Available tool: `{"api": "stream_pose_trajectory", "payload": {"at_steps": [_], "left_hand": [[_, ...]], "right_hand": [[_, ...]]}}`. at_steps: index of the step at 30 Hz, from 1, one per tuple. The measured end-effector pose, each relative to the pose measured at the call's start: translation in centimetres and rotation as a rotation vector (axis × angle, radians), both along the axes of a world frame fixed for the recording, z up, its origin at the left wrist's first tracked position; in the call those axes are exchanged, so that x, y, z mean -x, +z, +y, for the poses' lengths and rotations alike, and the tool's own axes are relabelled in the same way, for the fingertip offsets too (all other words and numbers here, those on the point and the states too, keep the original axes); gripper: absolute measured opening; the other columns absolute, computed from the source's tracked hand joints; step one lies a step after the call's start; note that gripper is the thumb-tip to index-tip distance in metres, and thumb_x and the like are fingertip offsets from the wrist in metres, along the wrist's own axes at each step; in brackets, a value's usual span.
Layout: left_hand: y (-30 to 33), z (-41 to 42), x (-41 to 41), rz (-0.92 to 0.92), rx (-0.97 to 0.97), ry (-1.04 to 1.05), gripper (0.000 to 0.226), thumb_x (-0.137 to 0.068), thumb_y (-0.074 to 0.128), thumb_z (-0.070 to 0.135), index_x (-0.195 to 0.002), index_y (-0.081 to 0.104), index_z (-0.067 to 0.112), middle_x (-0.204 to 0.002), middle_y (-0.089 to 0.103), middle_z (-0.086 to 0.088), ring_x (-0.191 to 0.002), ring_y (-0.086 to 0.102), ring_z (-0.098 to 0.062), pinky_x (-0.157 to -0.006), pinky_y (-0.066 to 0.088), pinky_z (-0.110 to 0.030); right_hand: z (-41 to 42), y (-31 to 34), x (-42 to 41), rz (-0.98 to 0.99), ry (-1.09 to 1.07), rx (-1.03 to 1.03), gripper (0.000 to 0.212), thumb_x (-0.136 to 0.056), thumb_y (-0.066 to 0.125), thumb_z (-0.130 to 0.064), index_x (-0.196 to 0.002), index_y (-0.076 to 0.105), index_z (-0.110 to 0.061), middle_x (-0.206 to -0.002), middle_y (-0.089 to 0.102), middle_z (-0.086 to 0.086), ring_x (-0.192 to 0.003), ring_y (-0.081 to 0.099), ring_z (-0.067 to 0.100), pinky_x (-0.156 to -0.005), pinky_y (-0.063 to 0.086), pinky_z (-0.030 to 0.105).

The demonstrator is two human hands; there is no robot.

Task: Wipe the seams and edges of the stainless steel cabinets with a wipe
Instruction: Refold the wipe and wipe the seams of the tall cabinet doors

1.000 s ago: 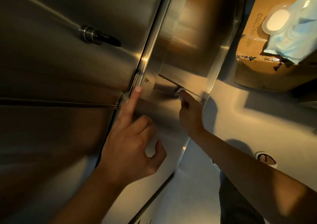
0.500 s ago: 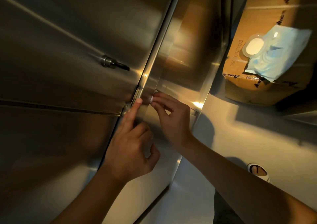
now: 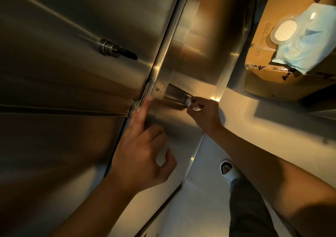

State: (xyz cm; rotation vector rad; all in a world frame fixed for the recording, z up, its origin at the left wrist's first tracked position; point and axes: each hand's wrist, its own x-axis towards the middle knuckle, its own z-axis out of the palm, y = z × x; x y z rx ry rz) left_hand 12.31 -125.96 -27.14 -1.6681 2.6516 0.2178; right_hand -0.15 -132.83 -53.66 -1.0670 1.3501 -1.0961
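The stainless steel cabinet (image 3: 76, 76) fills the left and middle of the head view. Its side panel (image 3: 203, 55) has a dark horizontal seam (image 3: 176, 96). My right hand (image 3: 203, 115) pinches a small white wipe (image 3: 189, 101) and holds it against the right end of that seam. My left hand (image 3: 141, 153) points its straight index finger at the vertical corner edge, the fingertip touching near the metal hinge (image 3: 135, 107); its other fingers are curled and hold nothing.
A round lock with a dark key (image 3: 116, 50) sticks out of the upper door. A cardboard box (image 3: 283, 42) with a blue pack of wipes (image 3: 309, 36) on top stands at the right. My sandalled foot (image 3: 228, 171) is on the pale floor below.
My right hand has moved right along the seam with the wipe, away from the corner where it met my left fingertip. My left hand has stayed at the hinge.
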Motion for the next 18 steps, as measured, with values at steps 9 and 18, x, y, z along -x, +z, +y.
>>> {"api": "stream_pose_trajectory", "payload": {"at_steps": [9,18], "left_hand": [[-0.8,-0.1,-0.6,0.046,0.021,-0.031,0.015,-0.081,0.072,0.02,-0.074,0.07,0.007,-0.076,0.062,-0.003,-0.118,0.063,-0.051,-0.119,0.031,-0.062],[-1.0,0.0,-0.8,0.059,0.018,-0.047,0.015,-0.08,0.072,0.018,-0.071,0.07,0.007,-0.074,0.062,-0.003,-0.104,0.068,-0.052,-0.12,0.03,-0.062]], "right_hand": [[-2.0,-10.0,0.1,0.396,0.167,-0.122,0.008,-0.08,0.074,0.005,-0.072,0.073,0.002,-0.077,0.072,0.019,-0.074,0.069,0.035,-0.073,0.05,0.032],[-3.0,-15.3,-0.5,0.424,0.336,-0.429,0.016,-0.092,0.064,0.001,-0.105,0.073,0.006,-0.117,0.071,0.02,-0.115,0.062,0.035,-0.098,0.041,0.026]]}}
